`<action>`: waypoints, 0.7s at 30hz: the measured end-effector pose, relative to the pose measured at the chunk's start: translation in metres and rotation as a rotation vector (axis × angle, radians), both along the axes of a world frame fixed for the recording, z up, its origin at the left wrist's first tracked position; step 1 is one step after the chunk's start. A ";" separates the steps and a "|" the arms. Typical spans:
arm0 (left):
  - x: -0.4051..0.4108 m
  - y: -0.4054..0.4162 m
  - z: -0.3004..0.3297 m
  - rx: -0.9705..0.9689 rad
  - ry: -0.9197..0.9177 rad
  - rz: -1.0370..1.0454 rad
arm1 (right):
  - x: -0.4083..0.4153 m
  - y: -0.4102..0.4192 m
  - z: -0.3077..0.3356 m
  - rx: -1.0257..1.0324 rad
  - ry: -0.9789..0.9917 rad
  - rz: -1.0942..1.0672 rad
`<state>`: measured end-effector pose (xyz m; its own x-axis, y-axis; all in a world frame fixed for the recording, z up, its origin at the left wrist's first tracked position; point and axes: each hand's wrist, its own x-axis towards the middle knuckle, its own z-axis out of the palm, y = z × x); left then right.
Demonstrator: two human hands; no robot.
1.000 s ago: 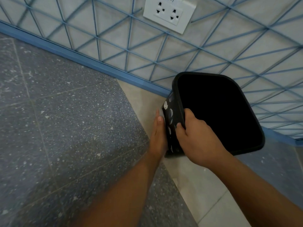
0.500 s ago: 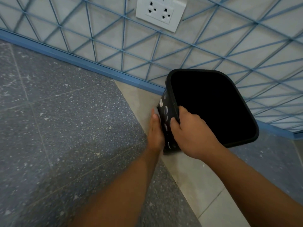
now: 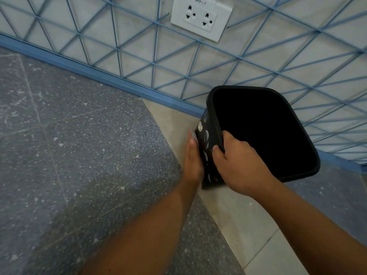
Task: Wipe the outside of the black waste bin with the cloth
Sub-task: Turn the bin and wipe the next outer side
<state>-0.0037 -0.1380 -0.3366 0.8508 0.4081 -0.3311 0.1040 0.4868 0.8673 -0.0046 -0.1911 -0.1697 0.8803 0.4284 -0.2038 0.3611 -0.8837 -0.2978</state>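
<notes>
The black waste bin stands on the floor by the wall, tilted, its dark opening facing me. Its left side wall has white leaf-like marks. My right hand grips the near-left rim, thumb inside and fingers on the outside. My left hand lies flat against the bin's left wall. A small grey edge of the cloth shows past its fingertips, pressed between palm and bin; the rest of the cloth is hidden.
A wall with a blue triangle pattern and a blue skirting runs behind the bin. A white double socket sits above. The floor is dark speckled tile with a pale strip under the bin.
My left hand has stayed flat on the bin's left wall, sliding slightly along it. My right hand keeps its grip on the rim. The view shifted a little.
</notes>
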 end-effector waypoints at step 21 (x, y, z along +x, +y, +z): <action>-0.007 0.000 0.001 0.056 0.029 -0.050 | -0.002 -0.006 0.004 -0.003 0.027 0.023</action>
